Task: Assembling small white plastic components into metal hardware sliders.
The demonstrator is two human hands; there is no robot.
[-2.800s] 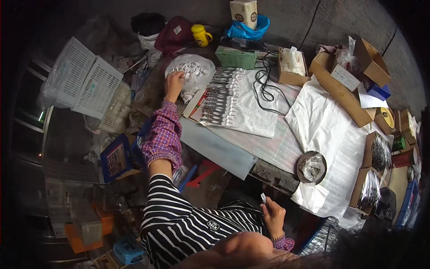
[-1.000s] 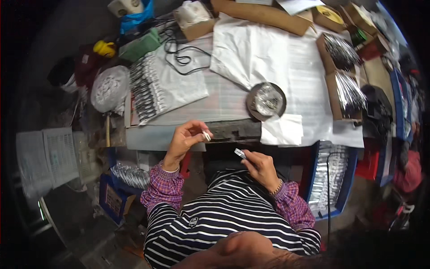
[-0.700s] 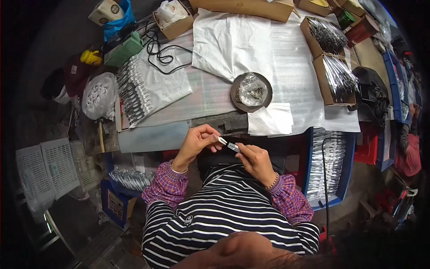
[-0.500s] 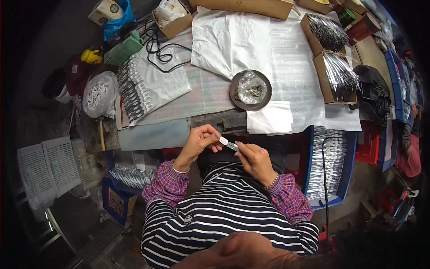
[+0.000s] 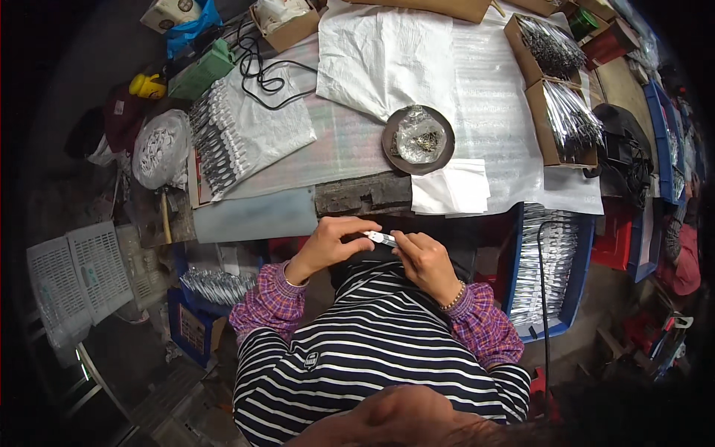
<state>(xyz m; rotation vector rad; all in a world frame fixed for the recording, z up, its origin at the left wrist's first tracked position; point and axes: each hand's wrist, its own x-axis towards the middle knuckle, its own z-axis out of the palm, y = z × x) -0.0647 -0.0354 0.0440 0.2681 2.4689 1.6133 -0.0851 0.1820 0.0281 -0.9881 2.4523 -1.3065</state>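
Observation:
My right hand [image 5: 426, 262] grips a slim metal piece with a white end [image 5: 384, 239], held level above my lap just off the table's front edge. My left hand [image 5: 333, 243] has its thumb and fingers closed around the white end from the other side. The piece's far part is hidden in my right hand, so its exact kind cannot be made out. Beyond my hands, a round dark dish [image 5: 396, 158] holds a clear plastic bag of small brass-coloured parts [image 5: 422, 140].
Folded white sheets [image 5: 450, 188] lie beside the dish. Similar pieces with white ends [image 5: 223, 138] lie in rows at the left. Cardboard boxes of metal rods [image 5: 566, 123] stand at the right. Blue bins flank me, the right one [image 5: 585, 283] full of metal pieces. A black cable [image 5: 274, 100] crosses the back left.
The metal piece has turned closer to level. My left fingers have shifted from pinching beside its white end to spanning it, index finger above and thumb below.

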